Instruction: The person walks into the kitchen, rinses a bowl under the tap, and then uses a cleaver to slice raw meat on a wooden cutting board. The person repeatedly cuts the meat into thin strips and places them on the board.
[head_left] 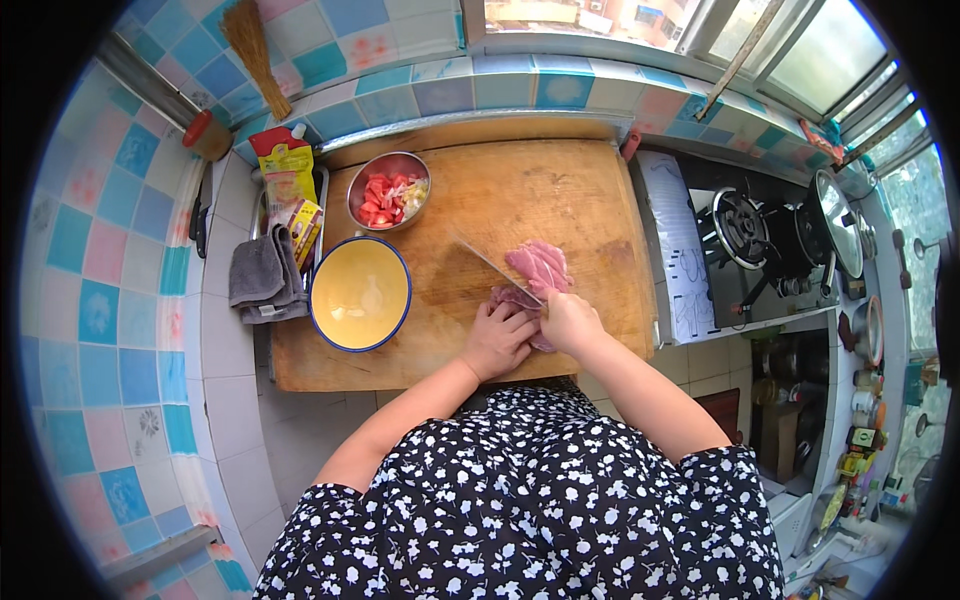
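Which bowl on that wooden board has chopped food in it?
The smaller metal bowl, nearer the window: it holds red pieces and pale pieces. The larger bowl, yellow inside with a blue rim, shows only bare interior.

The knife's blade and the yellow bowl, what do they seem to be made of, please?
Blade: probably steel, being thin and grey; its finish is unclear. Yellow bowl: likely enamelled metal or ceramic, glossy, given its shiny inside and blue rim.
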